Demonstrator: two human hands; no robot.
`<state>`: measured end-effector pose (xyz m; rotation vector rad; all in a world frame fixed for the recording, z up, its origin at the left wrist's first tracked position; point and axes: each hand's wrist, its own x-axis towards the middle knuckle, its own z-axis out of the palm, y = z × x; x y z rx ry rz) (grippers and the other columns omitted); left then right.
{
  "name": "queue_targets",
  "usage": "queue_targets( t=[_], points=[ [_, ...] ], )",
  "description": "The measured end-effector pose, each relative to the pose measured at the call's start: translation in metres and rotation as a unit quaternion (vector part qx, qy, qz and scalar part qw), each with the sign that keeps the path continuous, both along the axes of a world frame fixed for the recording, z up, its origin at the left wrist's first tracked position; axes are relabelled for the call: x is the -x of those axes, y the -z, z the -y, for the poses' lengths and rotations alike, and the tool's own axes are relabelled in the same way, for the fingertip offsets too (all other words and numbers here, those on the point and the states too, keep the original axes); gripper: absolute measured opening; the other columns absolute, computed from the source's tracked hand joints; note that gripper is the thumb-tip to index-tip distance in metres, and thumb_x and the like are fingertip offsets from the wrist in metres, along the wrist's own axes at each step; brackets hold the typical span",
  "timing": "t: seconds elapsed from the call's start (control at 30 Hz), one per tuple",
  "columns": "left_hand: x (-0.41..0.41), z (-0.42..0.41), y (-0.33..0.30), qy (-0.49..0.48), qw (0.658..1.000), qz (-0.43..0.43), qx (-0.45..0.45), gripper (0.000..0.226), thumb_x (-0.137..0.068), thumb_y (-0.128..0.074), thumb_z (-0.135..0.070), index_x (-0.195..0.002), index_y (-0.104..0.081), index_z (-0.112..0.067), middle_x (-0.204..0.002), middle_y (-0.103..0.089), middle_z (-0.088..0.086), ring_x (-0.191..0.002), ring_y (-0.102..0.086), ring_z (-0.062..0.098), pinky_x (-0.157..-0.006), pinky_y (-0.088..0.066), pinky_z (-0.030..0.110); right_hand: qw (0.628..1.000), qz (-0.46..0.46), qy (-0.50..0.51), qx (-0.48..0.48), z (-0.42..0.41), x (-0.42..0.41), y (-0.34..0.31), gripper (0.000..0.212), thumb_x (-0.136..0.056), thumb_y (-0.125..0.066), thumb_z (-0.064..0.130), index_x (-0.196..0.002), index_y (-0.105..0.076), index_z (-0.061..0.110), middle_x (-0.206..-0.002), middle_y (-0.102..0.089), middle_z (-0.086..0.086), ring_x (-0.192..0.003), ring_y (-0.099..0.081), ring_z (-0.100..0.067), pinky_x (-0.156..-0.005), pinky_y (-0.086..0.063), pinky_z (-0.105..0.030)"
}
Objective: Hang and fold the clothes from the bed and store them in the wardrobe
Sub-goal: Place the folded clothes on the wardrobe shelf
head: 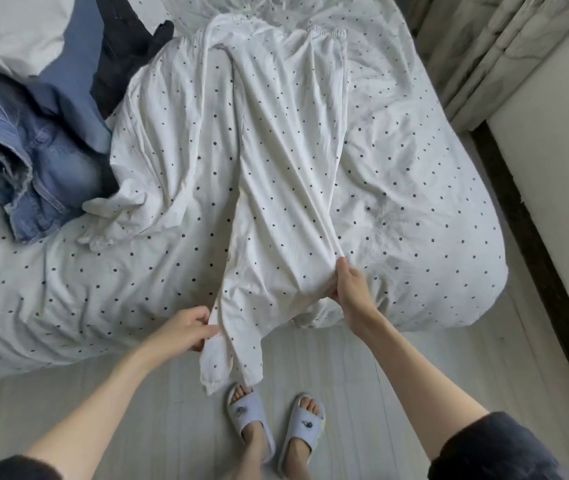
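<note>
White dotted pyjama trousers [286, 161] lie stretched lengthwise on the bed [432, 202], waistband at the far end, leg cuffs hanging over the near edge toward the floor. My left hand [186, 327] pinches the left side of the legs near the cuffs. My right hand [349, 282] grips the right side of the leg fabric at the bed's edge. A white dotted top [168, 140] lies partly under the trousers to the left. The wardrobe is out of view.
Blue jeans [37, 181] sit bunched at the left of the bed, with a blue garment [75, 84] and a dark garment [127, 53] behind them. A pale curtain [484, 46] hangs at the upper right. My slippered feet [276, 424] stand on the light floor.
</note>
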<state>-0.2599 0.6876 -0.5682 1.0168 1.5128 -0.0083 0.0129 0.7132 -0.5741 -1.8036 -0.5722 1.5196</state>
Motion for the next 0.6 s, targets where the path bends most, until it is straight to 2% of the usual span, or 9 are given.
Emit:
queue_targets(
  t=[0.03, 0.07, 0.1, 0.17, 0.23, 0.33, 0.43, 0.53, 0.6],
  points=[
    [0.004, 0.0, -0.007, -0.013, 1.0, 0.009, 0.0, 0.019, -0.091, -0.059, -0.01, -0.078, -0.047, -0.004, -0.079, -0.057, 0.019, -0.073, -0.054, 0.02, -0.07, -0.045, 0.031, 1.0, 0.021, 0.005, -0.003, 0.002, 0.001, 0.001, 0.046, -0.101, -0.029, 0.028, -0.094, -0.055, -0.01, -0.069, -0.056, -0.01, -0.067, -0.056, -0.019, -0.075, -0.054, -0.039],
    [0.007, 0.001, -0.013, -0.023, 1.0, 0.008, -0.003, 0.02, -0.091, -0.059, -0.008, -0.076, -0.046, -0.005, -0.077, -0.054, 0.018, -0.073, -0.051, 0.02, -0.069, -0.046, 0.03, 0.999, 0.04, 0.011, -0.002, 0.004, 0.002, 0.002, 0.048, -0.1, -0.029, 0.029, -0.09, -0.056, -0.009, -0.064, -0.052, -0.008, -0.063, -0.052, -0.018, -0.072, -0.053, -0.041],
    [0.009, 0.001, -0.017, -0.028, 1.0, -0.001, -0.006, 0.02, -0.091, -0.059, -0.007, -0.075, -0.046, -0.005, -0.076, -0.052, 0.017, -0.073, -0.049, 0.02, -0.068, -0.045, 0.03, 0.998, 0.065, 0.017, -0.001, 0.006, 0.0, 0.004, 0.047, -0.1, -0.029, 0.03, -0.081, -0.057, -0.002, -0.057, -0.049, -0.004, -0.057, -0.049, -0.016, -0.063, -0.05, -0.038],
    [0.013, 0.008, -0.019, -0.051, 0.998, -0.02, -0.007, 0.02, -0.092, -0.057, -0.006, -0.075, -0.047, -0.004, -0.074, -0.05, 0.015, -0.068, -0.046, 0.019, -0.064, -0.044, 0.027, 0.992, 0.124, 0.009, -0.008, 0.011, -0.002, 0.006, 0.046, -0.101, -0.028, 0.03, -0.064, -0.046, 0.007, -0.042, -0.042, 0.002, -0.046, -0.04, -0.014, -0.044, -0.037, -0.025],
    [0.012, 0.018, -0.014, -0.083, 0.996, -0.029, -0.001, 0.02, -0.092, -0.057, -0.008, -0.074, -0.049, -0.004, -0.064, -0.048, 0.01, -0.055, -0.044, 0.015, -0.055, -0.045, 0.022, 0.987, 0.161, -0.003, -0.02, 0.014, -0.006, 0.009, 0.045, -0.101, -0.029, 0.029, -0.062, -0.041, 0.009, -0.045, -0.041, -0.004, -0.045, -0.036, -0.015, -0.038, -0.029, -0.022],
    [0.004, 0.031, 0.002, -0.104, 0.993, -0.049, -0.012, 0.021, -0.094, -0.055, -0.01, -0.074, -0.052, -0.004, -0.055, -0.039, 0.002, -0.041, -0.038, 0.009, -0.049, -0.04, 0.02, 0.982, 0.19, -0.006, -0.015, 0.014, -0.014, 0.01, 0.043, -0.1, -0.031, 0.03, -0.063, -0.04, 0.01, -0.051, -0.04, -0.006, -0.045, -0.033, -0.013, -0.039, -0.028, -0.024],
    [0.002, 0.038, 0.018, -0.117, 0.99, -0.071, -0.039, 0.023, -0.096, -0.053, -0.012, -0.075, -0.058, -0.004, -0.066, -0.048, 0.009, -0.055, -0.043, 0.017, -0.059, -0.042, 0.026, 0.976, 0.216, -0.013, -0.024, 0.016, -0.022, 0.012, 0.044, -0.1, -0.032, 0.029, -0.06, -0.038, 0.012, -0.051, -0.045, -0.006, -0.045, -0.035, -0.013, -0.043, -0.031, -0.025],
    [0.01, 0.038, 0.024, -0.091, 0.979, -0.134, -0.123, 0.022, -0.095, -0.054, -0.017, -0.081, -0.066, -0.005, -0.077, -0.065, 0.012, -0.072, -0.06, 0.023, -0.079, -0.05, 0.037, 0.963, 0.263, -0.038, -0.05, 0.014, -0.033, 0.015, 0.043, -0.1, -0.034, 0.029, -0.062, -0.043, 0.011, -0.057, -0.045, -0.002, -0.052, -0.041, -0.015, -0.052, -0.032, -0.03],
    [0.013, 0.039, 0.026, -0.124, 0.973, -0.127, -0.146, 0.021, -0.095, -0.053, -0.016, -0.081, -0.065, -0.005, -0.078, -0.065, 0.012, -0.078, -0.062, 0.025, -0.083, -0.051, 0.04, 0.971, 0.232, -0.034, -0.042, 0.014, -0.032, 0.017, 0.042, -0.1, -0.036, 0.027, -0.063, -0.044, 0.01, -0.057, -0.044, -0.002, -0.053, -0.043, -0.017, -0.051, -0.036, -0.029]
  ],
)
